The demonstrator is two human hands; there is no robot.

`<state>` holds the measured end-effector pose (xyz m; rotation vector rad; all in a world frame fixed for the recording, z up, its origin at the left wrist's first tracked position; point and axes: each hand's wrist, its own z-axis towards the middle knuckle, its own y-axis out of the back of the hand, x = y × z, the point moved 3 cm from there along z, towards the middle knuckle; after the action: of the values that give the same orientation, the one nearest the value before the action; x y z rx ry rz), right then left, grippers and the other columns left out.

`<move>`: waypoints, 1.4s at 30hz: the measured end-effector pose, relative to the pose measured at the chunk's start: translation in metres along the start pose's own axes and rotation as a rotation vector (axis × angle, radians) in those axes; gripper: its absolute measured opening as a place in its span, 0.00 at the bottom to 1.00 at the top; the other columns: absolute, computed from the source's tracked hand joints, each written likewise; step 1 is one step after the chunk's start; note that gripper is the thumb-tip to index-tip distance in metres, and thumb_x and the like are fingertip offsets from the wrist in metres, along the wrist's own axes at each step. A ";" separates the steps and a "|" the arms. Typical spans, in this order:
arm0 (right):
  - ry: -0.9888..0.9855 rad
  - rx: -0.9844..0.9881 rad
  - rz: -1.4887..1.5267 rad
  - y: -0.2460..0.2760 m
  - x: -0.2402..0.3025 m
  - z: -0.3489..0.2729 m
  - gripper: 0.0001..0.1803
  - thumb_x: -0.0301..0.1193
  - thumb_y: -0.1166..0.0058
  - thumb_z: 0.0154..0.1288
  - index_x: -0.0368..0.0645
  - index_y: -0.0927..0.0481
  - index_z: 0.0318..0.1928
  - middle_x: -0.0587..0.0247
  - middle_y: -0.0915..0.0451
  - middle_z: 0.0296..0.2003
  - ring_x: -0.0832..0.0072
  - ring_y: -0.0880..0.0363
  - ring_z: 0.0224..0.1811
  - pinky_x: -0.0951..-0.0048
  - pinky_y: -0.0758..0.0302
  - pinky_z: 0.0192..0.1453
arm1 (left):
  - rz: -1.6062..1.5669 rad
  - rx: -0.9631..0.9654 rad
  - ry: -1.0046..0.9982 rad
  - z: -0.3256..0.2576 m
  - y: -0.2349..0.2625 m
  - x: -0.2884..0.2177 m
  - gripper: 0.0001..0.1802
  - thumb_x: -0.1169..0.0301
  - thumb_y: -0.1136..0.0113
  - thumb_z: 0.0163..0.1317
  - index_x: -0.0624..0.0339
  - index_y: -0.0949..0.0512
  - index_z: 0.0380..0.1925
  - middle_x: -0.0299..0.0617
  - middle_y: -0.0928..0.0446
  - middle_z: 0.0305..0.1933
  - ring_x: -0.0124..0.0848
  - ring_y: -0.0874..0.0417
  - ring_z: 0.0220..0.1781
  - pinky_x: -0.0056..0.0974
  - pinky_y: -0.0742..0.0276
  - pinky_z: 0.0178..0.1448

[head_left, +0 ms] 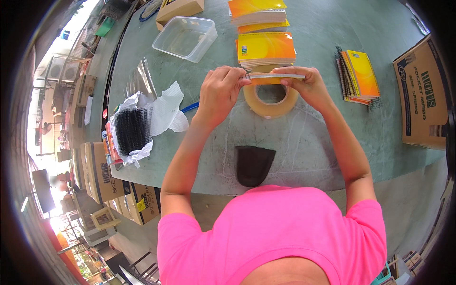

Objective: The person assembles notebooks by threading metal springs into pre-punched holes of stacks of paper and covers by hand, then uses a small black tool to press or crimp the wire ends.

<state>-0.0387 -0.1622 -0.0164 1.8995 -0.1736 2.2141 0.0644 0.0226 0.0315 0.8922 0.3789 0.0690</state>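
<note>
Both hands up over the green table (304, 142), pinching a thin stack of notebooks edge-on. Left hand (219, 90) clamped on the stack's left end, fingers curled over the top, thumb underneath. Right hand (306, 84) gripping the right end the same way, fingers closed tight round it. Thin stack of notebooks (275, 76) held level, directly above the roll of clear tape (271, 99) and partly covering its far rim. Roll lying flat on the table. Just beyond the roll, a pile of yellow-orange notebooks (266, 50), with a second pile (259, 14) further back still. Right of the roll, well apart, a slanted pile of spiral notebooks (359, 76), then a cardboard box (422, 95) at the table's edge. Left of the roll, black spiral bindings in white wrapping (135, 128). Far-left of it, a clear plastic tub (185, 38). Nearer than the roll, a dark pouch (253, 164).
</note>
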 end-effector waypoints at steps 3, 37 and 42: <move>0.024 0.002 0.004 -0.004 0.000 -0.002 0.11 0.19 0.45 0.59 0.38 0.18 0.43 0.63 0.18 0.44 0.80 0.23 0.46 0.77 0.28 0.55 | -0.087 0.197 0.193 -0.002 0.000 0.010 0.11 0.70 0.35 0.51 0.57 0.23 0.34 0.38 0.24 0.30 0.42 0.23 0.37 0.43 0.29 0.40; -0.016 -0.223 -0.037 -0.010 0.001 -0.001 0.13 0.36 0.40 0.61 0.37 0.16 0.37 0.69 0.18 0.31 0.85 0.25 0.35 0.82 0.28 0.42 | -0.010 -0.213 0.189 -0.012 0.037 -0.029 0.26 0.78 0.39 0.53 0.53 0.31 0.54 0.49 0.25 0.40 0.43 0.20 0.39 0.39 0.24 0.44; 0.000 -0.199 -0.009 -0.011 0.002 -0.003 0.13 0.35 0.40 0.61 0.37 0.16 0.37 0.69 0.18 0.31 0.85 0.25 0.35 0.82 0.28 0.42 | 0.097 0.119 0.160 -0.010 0.012 -0.039 0.19 0.76 0.40 0.57 0.58 0.28 0.50 0.45 0.23 0.41 0.35 0.19 0.42 0.36 0.23 0.44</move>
<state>-0.0398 -0.1509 -0.0155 1.7898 -0.3691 2.1041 0.0261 0.0291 0.0463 1.0254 0.4928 0.2101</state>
